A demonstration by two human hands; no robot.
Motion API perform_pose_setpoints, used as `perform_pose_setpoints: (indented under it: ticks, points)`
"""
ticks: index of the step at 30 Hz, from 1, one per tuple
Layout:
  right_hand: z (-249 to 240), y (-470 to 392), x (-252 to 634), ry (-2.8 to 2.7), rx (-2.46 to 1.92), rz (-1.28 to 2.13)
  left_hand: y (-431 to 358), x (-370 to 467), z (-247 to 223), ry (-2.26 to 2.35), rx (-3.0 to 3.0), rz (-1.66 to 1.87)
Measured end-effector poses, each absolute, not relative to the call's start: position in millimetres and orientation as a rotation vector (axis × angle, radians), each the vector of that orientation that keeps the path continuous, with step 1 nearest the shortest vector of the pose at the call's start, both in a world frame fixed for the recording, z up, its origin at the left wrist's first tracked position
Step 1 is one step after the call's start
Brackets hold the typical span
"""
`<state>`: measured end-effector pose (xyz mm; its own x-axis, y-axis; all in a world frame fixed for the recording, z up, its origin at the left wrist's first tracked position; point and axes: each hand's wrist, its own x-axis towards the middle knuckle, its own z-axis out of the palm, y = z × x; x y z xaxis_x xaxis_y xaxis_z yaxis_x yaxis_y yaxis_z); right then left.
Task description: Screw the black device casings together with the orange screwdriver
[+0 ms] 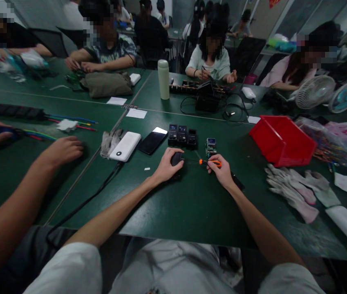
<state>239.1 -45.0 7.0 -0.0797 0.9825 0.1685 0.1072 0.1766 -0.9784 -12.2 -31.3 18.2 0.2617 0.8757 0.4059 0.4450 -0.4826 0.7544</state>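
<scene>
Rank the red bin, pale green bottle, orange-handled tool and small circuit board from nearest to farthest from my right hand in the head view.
1. Orange-handled tool: held in your right hand.
2. Small circuit board: just beyond the hand.
3. Red bin: off to the right.
4. Pale green bottle: farther ahead, to the left.

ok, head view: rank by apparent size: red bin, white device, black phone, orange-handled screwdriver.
1. Red bin
2. White device and black phone: look alike, not ranked
3. Orange-handled screwdriver: least visible area, partly covered by the right hand
</scene>
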Motion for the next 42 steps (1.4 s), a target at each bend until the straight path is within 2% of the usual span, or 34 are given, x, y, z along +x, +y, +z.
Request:
perform_pose_setpoints:
  ticks: [10, 15, 22, 31, 42]
  points:
    - [9, -46, 241, -1.564, -1.088, 0.781, -30, -12, 17, 1.198, 2.009, 1.149]
    - [11, -47, 240, -1.601, -1.146, 0.8, -30, -12, 18, 1.208, 2.002, 1.137]
    - [6, -46, 239, -1.48, -1.163, 0.992, -31, -11, 18, 1.199, 2.005, 1.14]
    - [5, -44, 241, -1.526, -1.125, 0.804, -30, -11, 15, 1.203, 1.993, 1.151]
    - [6, -45, 240, -1.325, -1.171, 0.861, -21, -17, 14, 1.166, 1.744, 1.21]
